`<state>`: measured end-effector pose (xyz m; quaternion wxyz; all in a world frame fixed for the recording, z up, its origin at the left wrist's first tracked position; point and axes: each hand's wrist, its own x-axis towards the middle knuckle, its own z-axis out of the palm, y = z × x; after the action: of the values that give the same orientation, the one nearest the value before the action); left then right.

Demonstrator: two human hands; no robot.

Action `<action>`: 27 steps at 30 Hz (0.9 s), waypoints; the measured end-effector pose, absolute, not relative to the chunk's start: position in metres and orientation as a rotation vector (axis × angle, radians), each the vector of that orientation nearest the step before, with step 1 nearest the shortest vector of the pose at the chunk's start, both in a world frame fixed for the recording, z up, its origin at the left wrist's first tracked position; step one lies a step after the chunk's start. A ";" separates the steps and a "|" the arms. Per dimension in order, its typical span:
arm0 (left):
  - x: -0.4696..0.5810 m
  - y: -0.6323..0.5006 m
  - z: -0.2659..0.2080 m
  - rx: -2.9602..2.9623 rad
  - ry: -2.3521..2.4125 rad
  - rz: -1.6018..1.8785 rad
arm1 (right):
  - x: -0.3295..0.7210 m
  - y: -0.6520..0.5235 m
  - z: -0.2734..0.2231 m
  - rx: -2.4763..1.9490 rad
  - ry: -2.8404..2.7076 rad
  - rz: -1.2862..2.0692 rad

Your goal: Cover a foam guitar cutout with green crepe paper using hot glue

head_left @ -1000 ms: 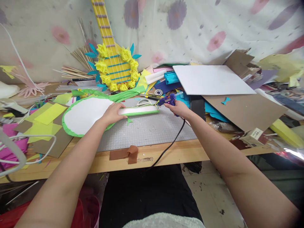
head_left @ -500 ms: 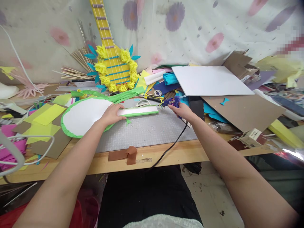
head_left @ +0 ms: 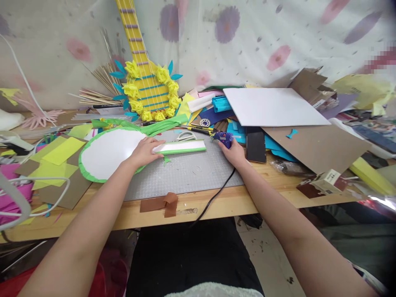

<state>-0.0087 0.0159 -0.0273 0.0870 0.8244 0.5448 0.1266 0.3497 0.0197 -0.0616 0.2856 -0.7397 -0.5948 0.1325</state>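
Note:
A white banjo-shaped board [head_left: 108,148] edged in green crepe paper lies on the grey cutting mat [head_left: 185,173], its narrow neck pointing right. My left hand [head_left: 145,152] is closed around the place where the neck meets the round body. A blue glue gun [head_left: 225,139] is gripped in my right hand [head_left: 232,153], its nozzle facing left, a short way beyond the neck's end. A clear glue stick pokes out of its back, and a black cord [head_left: 216,196] runs down to the table's front edge. White-handled scissors [head_left: 186,135] lie behind the neck.
Behind stands a yellow paper instrument [head_left: 153,93] ringed with yellow flowers. A black phone [head_left: 255,144] lies right of the glue gun, near a white foam board [head_left: 275,106] and cardboard [head_left: 318,144]. Yellow paper sheets [head_left: 63,150] cover the left; a brown strip [head_left: 159,203] lies in front.
My right hand has brought the glue gun slightly lower and left, and its tilt has changed. The phone shows more fully. My left hand stays on the board.

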 end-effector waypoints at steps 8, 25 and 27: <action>-0.010 0.016 -0.033 2.514 1.579 0.419 | 0.359 -0.003 -0.060 -1.905 -1.603 0.050; -0.013 0.018 -0.039 2.556 1.578 0.460 | 0.215 0.030 -0.048 -1.331 -2.626 0.159; -0.013 0.017 -0.037 2.554 1.588 0.456 | 0.214 0.022 -0.052 -1.348 -2.619 0.125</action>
<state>-0.0127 0.0167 -0.0366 0.0497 0.8386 0.5214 0.1496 0.2135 0.0223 -0.0520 0.0964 -0.4551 -0.8842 0.0421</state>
